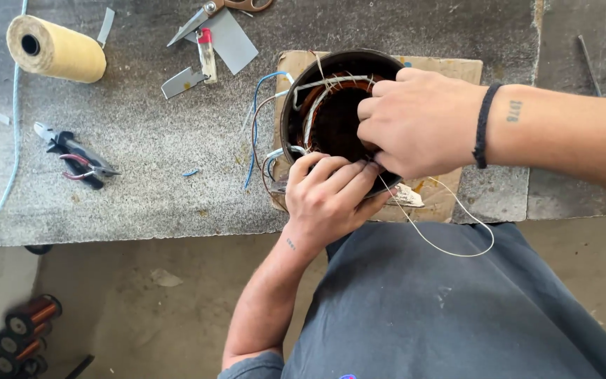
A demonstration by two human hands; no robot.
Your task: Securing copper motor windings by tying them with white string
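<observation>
Seen from above at a grey stone workbench (142, 189): a round black motor stator (334, 105), open end up, resting on a scrap of brown cardboard (450, 189) at the bench's near edge. Inside the housing, copper-brown windings bound with pale sleeving. Left hand (331, 196) pressed against the near rim from below, fingers (338, 168) curled over the edge and pinched together on a thin white thread (450, 245) at the winding. Right hand (422, 123) laid across the right side of the opening, fingers (373, 109) bent down into the bore and closed, fingertips hidden among the coils; whether gripping thread or wire, impossible to tell. Both hands touching each other at the near rim, stator caught between them. Thread trailing off the bench edge in a loose loop over a dark blue shirt. Blue and white lead wires (257, 119) spilling from the stator's left side. Further left, well apart: red-handled pliers (75, 158), a spool of yellow twine (54, 49), scissors (219, 10) and grey paper offcuts (229, 38). Black band at the right wrist. Copper wire reels (26, 330) on the floor, lower left.
</observation>
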